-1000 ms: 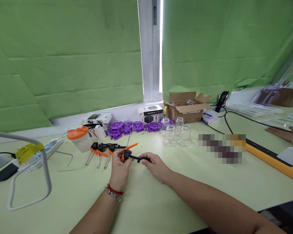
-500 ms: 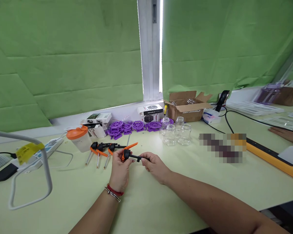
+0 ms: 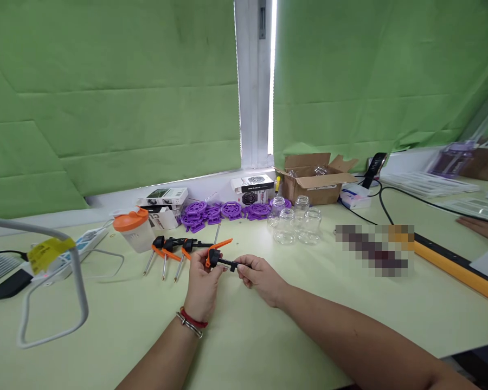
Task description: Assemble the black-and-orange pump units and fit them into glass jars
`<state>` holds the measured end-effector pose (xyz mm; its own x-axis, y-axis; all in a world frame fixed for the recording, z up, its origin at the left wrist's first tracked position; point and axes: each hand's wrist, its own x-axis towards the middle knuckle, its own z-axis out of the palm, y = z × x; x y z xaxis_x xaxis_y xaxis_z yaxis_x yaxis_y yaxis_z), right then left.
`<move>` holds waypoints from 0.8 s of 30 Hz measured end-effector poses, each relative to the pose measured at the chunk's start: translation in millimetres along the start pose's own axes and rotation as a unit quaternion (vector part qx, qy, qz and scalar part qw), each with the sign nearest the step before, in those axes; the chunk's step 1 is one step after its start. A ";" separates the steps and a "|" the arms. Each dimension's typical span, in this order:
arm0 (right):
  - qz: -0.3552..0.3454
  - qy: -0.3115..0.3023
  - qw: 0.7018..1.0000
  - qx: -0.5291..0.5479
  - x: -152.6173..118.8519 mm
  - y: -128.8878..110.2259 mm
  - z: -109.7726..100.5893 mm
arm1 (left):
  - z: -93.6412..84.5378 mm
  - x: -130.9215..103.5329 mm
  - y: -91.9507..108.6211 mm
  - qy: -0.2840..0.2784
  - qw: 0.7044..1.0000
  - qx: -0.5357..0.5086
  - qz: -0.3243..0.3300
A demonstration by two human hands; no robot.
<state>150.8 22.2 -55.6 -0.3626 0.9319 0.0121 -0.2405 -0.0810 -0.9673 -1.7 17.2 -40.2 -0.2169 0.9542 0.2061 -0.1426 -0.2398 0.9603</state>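
Above the table, both hands hold a slim black part with an orange lever [image 3: 223, 262], a spray-trigger-like piece whose exact kind I cannot make out. My left hand [image 3: 203, 279] is closed around its thick black end, beside the orange lever. Thumb and fingers of my right hand [image 3: 260, 276] pinch the thin black end. Just left of my left hand lie several similar black pieces [image 3: 174, 243] with orange levers and silver rods [image 3: 179, 270]. Fingers partly hide where the held piece is gripped.
Behind are purple round parts [image 3: 231, 210], printed boxes [image 3: 252, 192], clear glass jars [image 3: 285, 230] and an open cardboard box [image 3: 317, 192]. An orange-lidded cup [image 3: 132, 230], a power strip [image 3: 79, 246] and a grey metal frame [image 3: 81, 292] stand left. At far right, another person's hand [image 3: 482, 228] rests.
The whole view has shifted slightly. My hands keep the same hold on the black piece, with hardly any movement between them.
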 end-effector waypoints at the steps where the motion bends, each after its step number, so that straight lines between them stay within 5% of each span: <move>1: 0.002 0.002 1.000 0.007 0.4 0.4 0.0 | 0.5 -0.1 0.7 0.002 1.000 0.001 -0.001; 24: 0.025 0.012 0.999 0.016 3.4 0.4 2.4 | 4.1 -4.9 6.4 -0.039 0.995 0.087 0.008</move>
<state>147.3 24.4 -55.3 -0.3531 0.9346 -0.0435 -0.2517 -0.1396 -0.9577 2.4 11.7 -34.3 -0.1410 0.9631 0.2292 0.0319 -0.2269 0.9734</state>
